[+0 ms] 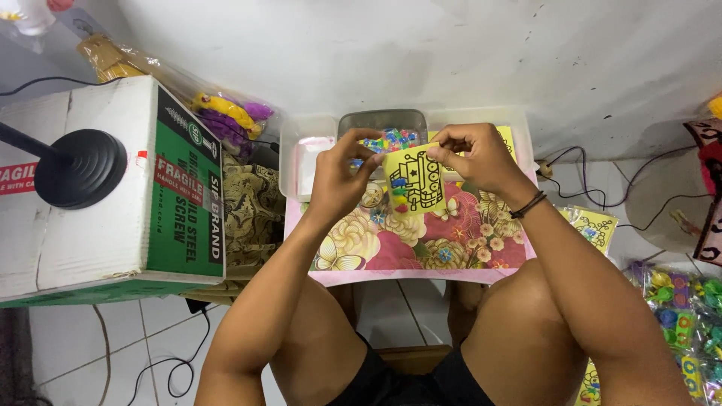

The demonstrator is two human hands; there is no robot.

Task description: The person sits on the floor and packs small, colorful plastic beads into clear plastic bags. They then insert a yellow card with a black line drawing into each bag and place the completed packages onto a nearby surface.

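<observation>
Both hands pinch yellow card: right hand grips top edge, left hand grips left side. Bead tray just beyond fingers, floral board below.

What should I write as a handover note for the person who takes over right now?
Left hand: fingers pinch the left edge of the yellow card.
Right hand: pinches the card's top right corner.
The card, with a black line drawing, is held above the floral tray. A few small coloured pieces sit along its lower left.
The bead tub stands behind the hands.
Done: a few pieces on the card. Left: most of the drawing is bare.
</observation>
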